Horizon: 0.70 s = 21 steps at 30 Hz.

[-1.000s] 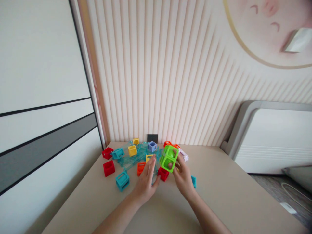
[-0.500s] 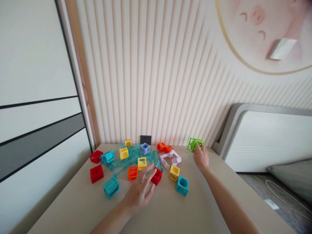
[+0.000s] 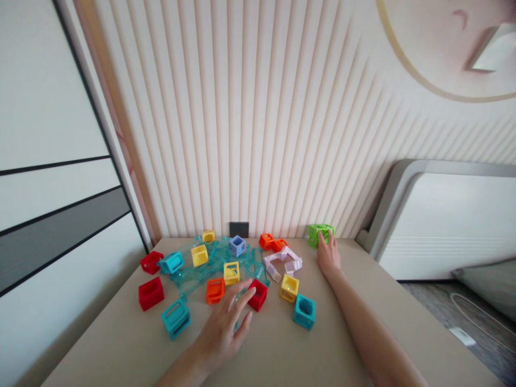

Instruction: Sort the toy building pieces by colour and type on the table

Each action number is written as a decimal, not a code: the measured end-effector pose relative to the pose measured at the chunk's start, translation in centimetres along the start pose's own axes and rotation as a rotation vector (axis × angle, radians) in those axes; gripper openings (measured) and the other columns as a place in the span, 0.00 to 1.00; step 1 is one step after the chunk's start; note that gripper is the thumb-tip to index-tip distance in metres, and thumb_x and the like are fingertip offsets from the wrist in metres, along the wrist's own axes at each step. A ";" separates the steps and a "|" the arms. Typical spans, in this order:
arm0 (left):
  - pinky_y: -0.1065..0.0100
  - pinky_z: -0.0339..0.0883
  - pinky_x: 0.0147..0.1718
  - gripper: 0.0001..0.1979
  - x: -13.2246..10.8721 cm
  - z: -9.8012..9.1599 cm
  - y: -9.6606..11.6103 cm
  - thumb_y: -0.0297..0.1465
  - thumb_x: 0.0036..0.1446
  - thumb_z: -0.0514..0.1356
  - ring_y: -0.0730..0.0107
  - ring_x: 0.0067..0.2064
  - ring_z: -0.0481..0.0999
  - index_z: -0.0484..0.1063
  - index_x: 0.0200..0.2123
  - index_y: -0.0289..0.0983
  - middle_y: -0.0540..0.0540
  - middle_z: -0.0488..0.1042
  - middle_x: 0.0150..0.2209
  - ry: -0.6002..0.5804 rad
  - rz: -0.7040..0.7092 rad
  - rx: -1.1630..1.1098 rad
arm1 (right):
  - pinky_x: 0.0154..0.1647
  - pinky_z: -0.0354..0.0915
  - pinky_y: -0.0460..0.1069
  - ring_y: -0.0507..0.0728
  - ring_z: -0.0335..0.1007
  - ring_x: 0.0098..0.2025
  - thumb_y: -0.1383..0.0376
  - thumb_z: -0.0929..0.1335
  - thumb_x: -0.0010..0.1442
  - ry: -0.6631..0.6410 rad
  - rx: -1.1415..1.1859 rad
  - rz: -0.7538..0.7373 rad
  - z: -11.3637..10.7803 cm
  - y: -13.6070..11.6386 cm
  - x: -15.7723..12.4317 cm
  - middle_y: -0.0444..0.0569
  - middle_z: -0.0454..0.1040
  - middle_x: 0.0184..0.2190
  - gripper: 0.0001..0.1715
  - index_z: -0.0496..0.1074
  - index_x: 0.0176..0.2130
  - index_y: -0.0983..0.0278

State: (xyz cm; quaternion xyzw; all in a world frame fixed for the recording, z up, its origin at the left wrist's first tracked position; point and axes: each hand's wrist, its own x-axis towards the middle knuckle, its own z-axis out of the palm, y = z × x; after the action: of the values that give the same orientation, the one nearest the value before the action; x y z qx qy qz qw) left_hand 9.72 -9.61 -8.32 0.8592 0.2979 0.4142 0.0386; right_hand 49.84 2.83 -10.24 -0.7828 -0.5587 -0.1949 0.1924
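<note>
My right hand (image 3: 329, 255) has its fingers on a green openwork block (image 3: 321, 235) at the back right of the table, by the wall. Its fingertips rest on the near side of that block. Nearer to me, my left hand (image 3: 226, 325) is open, fingers apart, just beside a red block (image 3: 257, 295); whether a fingertip touches the block I cannot tell. A yellow block (image 3: 289, 288) and a blue block (image 3: 304, 312) sit between the two hands. Left of my left hand are an orange block (image 3: 215, 291) and another blue block (image 3: 176, 319).
Clear teal pieces (image 3: 197, 274) lie across the back left of the table (image 3: 282, 355), with yellow blocks among them. Two red blocks stand at the far left. A pale purple piece (image 3: 293, 266) and orange blocks (image 3: 266, 241) lie near the ribbed wall (image 3: 242, 118).
The green block, tilted under my right hand before, now sits level against the back of the table. My left hand has shifted slightly toward me. The camera view has moved a little.
</note>
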 end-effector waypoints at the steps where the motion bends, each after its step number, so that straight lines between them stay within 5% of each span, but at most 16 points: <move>1: 0.55 0.72 0.57 0.29 0.0 0.0 0.0 0.25 0.65 0.54 0.57 0.63 0.69 0.54 0.67 0.43 0.37 0.67 0.62 -0.006 0.000 -0.001 | 0.44 0.72 0.58 0.70 0.56 0.64 0.76 0.59 0.62 -0.012 -0.008 0.007 -0.1 0.0 0.0 0.64 0.54 0.67 0.33 0.62 0.64 0.60; 7: 0.57 0.72 0.56 0.28 0.2 -0.1 0.2 0.25 0.64 0.55 0.58 0.61 0.72 0.56 0.66 0.44 0.39 0.70 0.60 -0.007 -0.002 -0.009 | 0.44 0.72 0.59 0.70 0.64 0.59 0.75 0.58 0.63 -0.056 -0.046 0.012 -0.2 -0.8 0.3 0.66 0.59 0.64 0.33 0.62 0.64 0.58; 21: 0.57 0.71 0.57 0.27 0.5 -0.2 -0.1 0.24 0.65 0.53 0.61 0.61 0.71 0.55 0.65 0.43 0.38 0.70 0.58 -0.067 0.001 -0.043 | 0.52 0.69 0.63 0.74 0.56 0.66 0.76 0.55 0.64 -0.063 -0.036 0.037 -0.2 -0.9 0.4 0.75 0.54 0.66 0.33 0.58 0.67 0.69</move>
State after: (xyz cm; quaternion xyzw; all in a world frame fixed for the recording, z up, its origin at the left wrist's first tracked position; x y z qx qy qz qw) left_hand 9.76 -9.34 -7.85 0.8716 0.2871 0.3917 0.0670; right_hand 49.05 3.32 -9.74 -0.8021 -0.5464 -0.1767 0.1642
